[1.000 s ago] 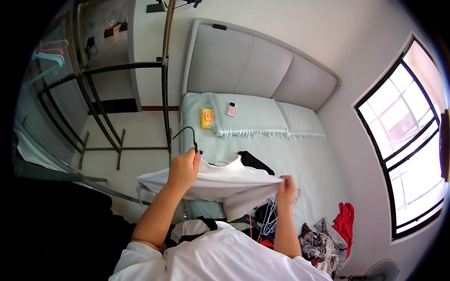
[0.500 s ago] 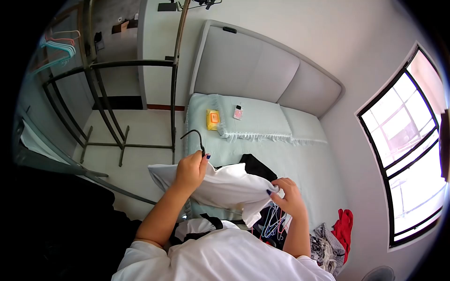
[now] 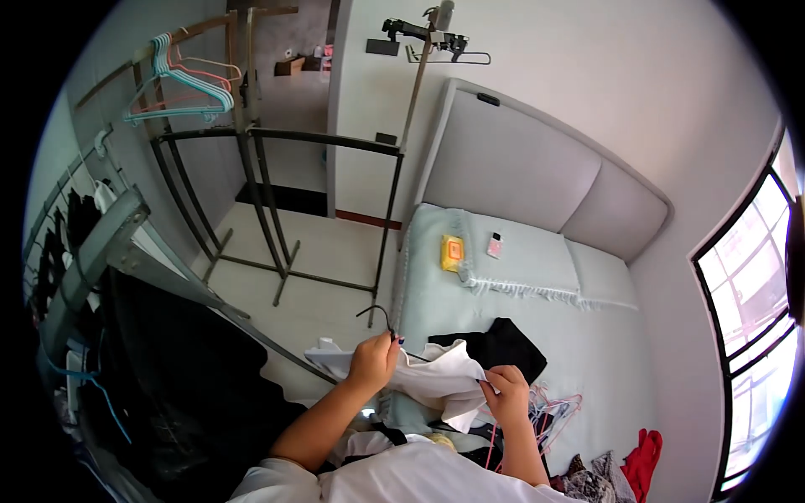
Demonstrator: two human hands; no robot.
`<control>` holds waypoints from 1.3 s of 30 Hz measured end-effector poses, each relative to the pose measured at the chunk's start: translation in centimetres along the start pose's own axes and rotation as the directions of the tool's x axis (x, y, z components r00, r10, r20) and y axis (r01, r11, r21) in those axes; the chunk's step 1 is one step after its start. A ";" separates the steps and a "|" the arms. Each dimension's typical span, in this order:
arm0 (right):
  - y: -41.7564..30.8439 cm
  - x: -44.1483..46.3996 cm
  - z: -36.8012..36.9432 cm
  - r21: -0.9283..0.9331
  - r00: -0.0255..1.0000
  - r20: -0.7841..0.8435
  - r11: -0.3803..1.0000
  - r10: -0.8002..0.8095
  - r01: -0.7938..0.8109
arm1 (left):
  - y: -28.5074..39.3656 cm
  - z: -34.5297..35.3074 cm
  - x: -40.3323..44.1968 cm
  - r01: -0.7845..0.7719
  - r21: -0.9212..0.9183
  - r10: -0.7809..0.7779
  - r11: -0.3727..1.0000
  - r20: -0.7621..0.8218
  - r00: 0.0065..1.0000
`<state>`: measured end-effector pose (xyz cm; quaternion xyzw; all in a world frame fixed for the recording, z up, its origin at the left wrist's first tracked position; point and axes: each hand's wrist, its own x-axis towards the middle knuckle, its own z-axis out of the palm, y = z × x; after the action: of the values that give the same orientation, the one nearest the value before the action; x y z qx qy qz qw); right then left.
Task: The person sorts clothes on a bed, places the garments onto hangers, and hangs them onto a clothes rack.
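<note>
My left hand (image 3: 375, 360) is closed around the neck of a black clothes hanger (image 3: 376, 311), whose curved hook sticks up above the fingers. From the hanger hangs a white garment (image 3: 429, 387), which looks like a top; its exact cut is hidden by folds. At the garment's right side, my right hand (image 3: 506, 394) pinches the fabric edge between thumb and fingers. Just beyond lies a folded black garment (image 3: 501, 350) on the bed. Below my right hand, pink and pale hangers (image 3: 560, 412) are heaped among dark clothes.
A metal clothes rack (image 3: 327, 142) stands ahead left, with light blue hangers (image 3: 197, 94) on it. Dark clothes (image 3: 184, 360) hang close by my left arm. On the bed (image 3: 428, 293) rest a yellow wipes pack (image 3: 452, 252), a pink-and-white item (image 3: 495, 245) and red cloth (image 3: 643, 461).
My view has swung left and up, bringing more of the racks into sight. Both hands keep their hold on the hanger and the white garment, whose right side now hangs more bunched.
</note>
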<state>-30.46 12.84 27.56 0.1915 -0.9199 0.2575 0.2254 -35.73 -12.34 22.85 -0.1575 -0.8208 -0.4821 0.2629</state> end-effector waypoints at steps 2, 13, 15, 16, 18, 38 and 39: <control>-0.5 -0.6 1.5 0.005 0.997 -0.073 1.000 -0.003 0.004 | -0.2 -0.9 -0.3 0.021 0.012 -0.021 1.000 0.009 1.000; -1.3 -4.2 3.9 0.060 0.992 -0.119 0.998 0.042 -0.035 | -2.8 -0.9 -3.3 0.115 -0.021 -0.111 0.993 0.154 0.982; -1.0 -6.2 3.3 0.078 0.979 -0.137 0.987 0.153 -0.144 | -2.7 -0.3 -4.0 0.064 -0.008 -0.061 0.998 0.198 0.978; -1.1 -7.2 3.0 0.056 0.958 -0.180 0.975 0.222 -0.215 | -2.6 0.0 -4.2 0.066 -0.013 -0.061 0.998 0.230 0.971; -0.2 -10.3 2.2 0.033 0.929 -0.134 0.939 0.345 -0.343 | -2.3 0.8 -4.8 0.032 -0.043 -0.023 0.999 0.201 0.979; -7.2 -24.4 -9.2 -0.051 0.938 -0.018 0.937 0.346 -0.346 | 14.9 0.1 -13.9 -0.359 -0.112 0.375 0.927 0.193 0.907; -7.9 -24.8 -10.2 -0.037 0.948 -0.053 0.948 0.313 -0.315 | 15.8 -0.3 -14.9 -0.369 -0.096 0.381 0.925 0.193 0.904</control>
<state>-3.06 18.12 25.73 0.0315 -0.9387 0.2735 0.2073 -15.45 -4.97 25.45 -0.3692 -0.7840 -0.4268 0.2585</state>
